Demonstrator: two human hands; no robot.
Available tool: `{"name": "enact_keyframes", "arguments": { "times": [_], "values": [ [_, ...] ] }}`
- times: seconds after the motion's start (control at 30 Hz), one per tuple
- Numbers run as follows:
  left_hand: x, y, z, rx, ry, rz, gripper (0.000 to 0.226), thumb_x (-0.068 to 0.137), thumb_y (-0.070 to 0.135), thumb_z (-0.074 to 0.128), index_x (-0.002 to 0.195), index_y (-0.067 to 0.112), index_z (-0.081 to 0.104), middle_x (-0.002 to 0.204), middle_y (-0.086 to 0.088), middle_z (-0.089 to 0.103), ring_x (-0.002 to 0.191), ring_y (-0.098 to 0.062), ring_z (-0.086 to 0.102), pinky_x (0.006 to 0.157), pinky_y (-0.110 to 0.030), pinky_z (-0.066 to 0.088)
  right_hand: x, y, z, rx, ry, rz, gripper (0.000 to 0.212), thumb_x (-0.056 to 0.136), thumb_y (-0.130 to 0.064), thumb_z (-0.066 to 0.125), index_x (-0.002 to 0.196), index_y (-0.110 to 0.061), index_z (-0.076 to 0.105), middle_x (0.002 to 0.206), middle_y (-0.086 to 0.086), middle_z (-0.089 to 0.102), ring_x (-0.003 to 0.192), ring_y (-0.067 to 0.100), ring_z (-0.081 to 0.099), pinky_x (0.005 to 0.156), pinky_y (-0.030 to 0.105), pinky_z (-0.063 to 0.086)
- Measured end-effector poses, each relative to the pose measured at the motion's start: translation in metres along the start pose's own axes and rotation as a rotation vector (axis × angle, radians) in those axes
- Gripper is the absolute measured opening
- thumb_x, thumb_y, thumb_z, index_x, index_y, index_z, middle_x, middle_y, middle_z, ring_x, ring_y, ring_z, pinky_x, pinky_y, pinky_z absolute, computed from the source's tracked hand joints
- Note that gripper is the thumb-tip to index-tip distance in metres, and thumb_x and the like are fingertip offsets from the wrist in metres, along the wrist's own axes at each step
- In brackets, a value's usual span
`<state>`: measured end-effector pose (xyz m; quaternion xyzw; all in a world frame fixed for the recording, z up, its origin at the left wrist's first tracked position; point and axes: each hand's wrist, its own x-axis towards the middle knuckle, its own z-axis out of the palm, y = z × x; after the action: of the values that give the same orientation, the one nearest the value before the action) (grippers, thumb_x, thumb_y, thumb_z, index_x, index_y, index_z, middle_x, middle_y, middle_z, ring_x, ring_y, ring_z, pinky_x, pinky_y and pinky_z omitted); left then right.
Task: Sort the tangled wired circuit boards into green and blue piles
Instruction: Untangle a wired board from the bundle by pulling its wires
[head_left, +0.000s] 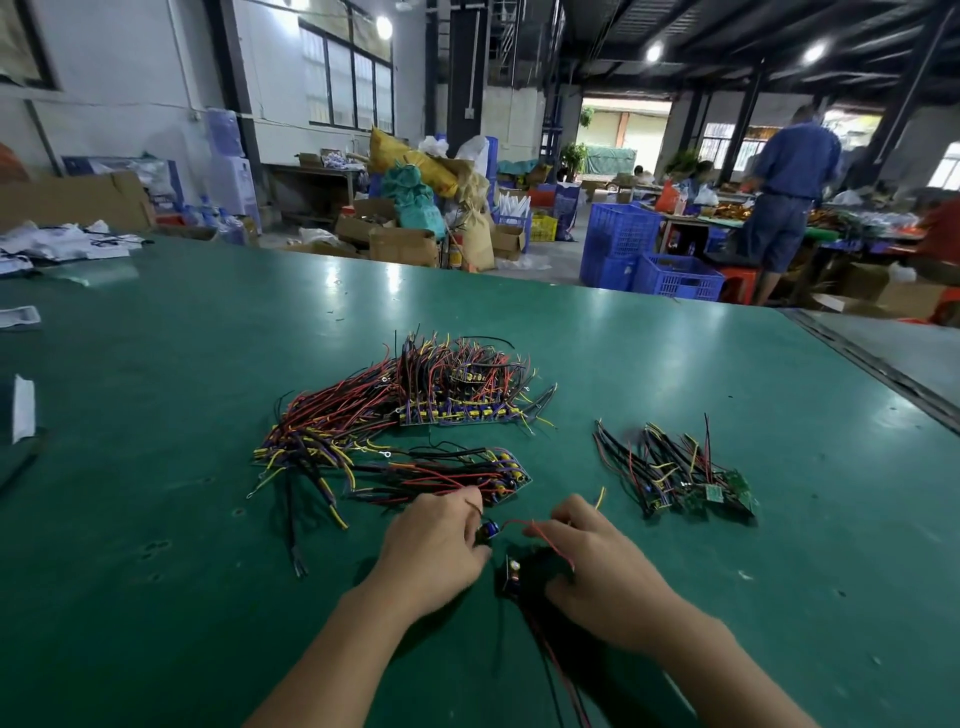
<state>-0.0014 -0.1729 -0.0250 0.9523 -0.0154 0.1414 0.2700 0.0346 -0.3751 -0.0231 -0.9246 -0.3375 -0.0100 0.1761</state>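
Nearest you, dark leads (545, 654) trail back toward your body across the green table (156, 519); which board they belong to cannot be told.

Your left hand (431, 551) has its fingers curled round a small board (488, 530) carrying a blue component, held just off the mat. Your right hand (602, 566) pinches a red lead (550, 540) that runs from that board. Judgement: the two hands are set apart so the lead draws taut and the board comes free of its neighbour.

Between the hands sits a second board (513, 571), dark and on edge. Whether your right thumb touches it is hidden.

Just beyond your left knuckles lies the near bundle (452, 478), its boards at the right end and its wires fanned left. Likely the batch being worked now, kept within reach.

To the right, well apart, is the green-board pile (722, 493), boards at one end and wires all running up-left. This reads as a finished sort pile.

Further out is the main tangle (415, 405), large, with a row of blue-component boards along its near edge. Much is unsorted by this look.

Past the table edge: blue crates (623, 244) and a person in a blue shirt (789, 171) at another bench.
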Motion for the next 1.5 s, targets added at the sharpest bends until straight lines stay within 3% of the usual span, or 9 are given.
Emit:
{"name": "enact_keyframes", "arguments": {
  "times": [0.17, 0.33, 0.47, 0.63, 0.8, 1.0, 1.23, 1.37, 1.5],
  "values": [
    [-0.003, 0.008, 0.001, -0.182, -0.151, 0.106, 0.016, 0.071, 0.037, 0.072, 0.074, 0.032, 0.057, 0.075, 0.012, 0.065, 0.069, -0.006, 0.059, 0.068, -0.029, 0.051, -0.001, 0.002, 0.007, -0.085, 0.035, -0.04, 0.024, 0.096, -0.033, 0.049, 0.114, -0.026, 0.064, 0.114, -0.002, 0.045, 0.112, 0.017, 0.046, 0.084, 0.036, 0.048],
    [-0.004, 0.008, 0.003, -0.261, -0.292, 0.192, 0.054, 0.068, 0.034, 0.082, 0.117, 0.035, 0.06, 0.11, 0.022, 0.063, 0.095, 0.008, 0.057, 0.081, -0.004, 0.039, -0.007, 0.004, 0.012, 0.01, 0.129, -0.019, 0.017, 0.095, -0.028, 0.054, 0.107, -0.022, 0.065, 0.109, -0.005, 0.049, 0.103, 0.017, 0.053, 0.079, 0.034, 0.048],
    [-0.003, 0.014, 0.006, -0.37, -0.149, 0.159, 0.031, 0.068, 0.034, 0.082, 0.097, 0.032, 0.07, 0.089, 0.019, 0.069, 0.082, 0.007, 0.061, 0.074, -0.008, 0.043, -0.009, 0.003, 0.005, 0.164, 0.313, 0.0, 0.007, 0.09, -0.016, 0.066, 0.097, -0.018, 0.067, 0.095, -0.011, 0.05, 0.084, 0.011, 0.055, 0.073, 0.031, 0.046],
    [0.0, 0.017, 0.006, -0.764, 0.084, -0.015, 0.018, 0.066, 0.02, 0.077, 0.076, 0.026, 0.064, 0.083, 0.002, 0.074, 0.08, -0.016, 0.07, 0.075, -0.029, 0.055, -0.017, 0.01, -0.007, 0.229, 0.668, 0.1, 0.019, 0.083, -0.001, 0.07, 0.089, -0.018, 0.064, 0.083, -0.013, 0.058, 0.071, -0.003, 0.051, 0.063, 0.013, 0.037],
    [0.007, 0.019, 0.004, -1.142, 0.285, -0.126, 0.031, 0.069, -0.011, 0.077, 0.075, 0.006, 0.051, 0.09, -0.007, 0.076, 0.079, -0.014, 0.071, 0.067, -0.019, 0.053, -0.018, 0.011, -0.007, 0.966, 0.636, 0.455, 0.02, 0.095, -0.006, 0.057, 0.08, -0.017, 0.065, 0.061, -0.004, 0.057, 0.052, 0.014, 0.047, 0.051, 0.027, 0.041],
    [0.007, 0.027, 0.005, -1.395, 0.399, -0.201, 0.031, 0.071, -0.014, 0.072, 0.072, 0.007, 0.049, 0.088, -0.008, 0.074, 0.079, -0.019, 0.069, 0.074, -0.028, 0.057, -0.015, 0.002, -0.014, 1.931, 0.44, 0.702, 0.023, 0.101, -0.001, 0.039, 0.105, 0.0, 0.061, 0.066, 0.012, 0.065, 0.049, 0.015, 0.062, 0.046, 0.021, 0.053],
    [-0.002, 0.038, 0.02, -0.953, 0.338, 0.039, 0.028, 0.068, 0.006, 0.083, 0.075, 0.009, 0.057, 0.096, 0.002, 0.075, 0.091, -0.014, 0.072, 0.079, -0.031, 0.056, -0.012, -0.027, -0.003, 1.643, 0.169, 0.457, 0.028, 0.099, -0.02, 0.045, 0.113, -0.009, 0.068, 0.112, 0.007, 0.073, 0.097, 0.021, 0.07, 0.081, 0.037, 0.054],
    [-0.007, 0.043, 0.024, -0.719, 0.288, 0.142, 0.023, 0.068, 0.019, 0.085, 0.082, 0.019, 0.066, 0.099, 0.018, 0.072, 0.097, -0.004, 0.066, 0.083, -0.019, 0.047, -0.011, -0.035, 0.0, 1.732, 0.241, 0.361, 0.029, 0.097, -0.018, 0.046, 0.109, -0.003, 0.067, 0.109, 0.011, 0.073, 0.098, 0.018, 0.07, 0.077, 0.036, 0.059],
    [-0.008, 0.047, 0.023, -0.605, 0.314, 0.182, 0.026, 0.068, 0.014, 0.085, 0.09, 0.016, 0.071, 0.104, 0.015, 0.067, 0.104, -0.004, 0.06, 0.082, -0.013, 0.042, -0.008, -0.026, 0.003, 1.667, 0.332, 0.327, 0.031, 0.091, -0.022, 0.051, 0.108, -0.003, 0.07, 0.107, 0.015, 0.072, 0.102, 0.02, 0.069, 0.076, 0.032, 0.058]
  ]
}}
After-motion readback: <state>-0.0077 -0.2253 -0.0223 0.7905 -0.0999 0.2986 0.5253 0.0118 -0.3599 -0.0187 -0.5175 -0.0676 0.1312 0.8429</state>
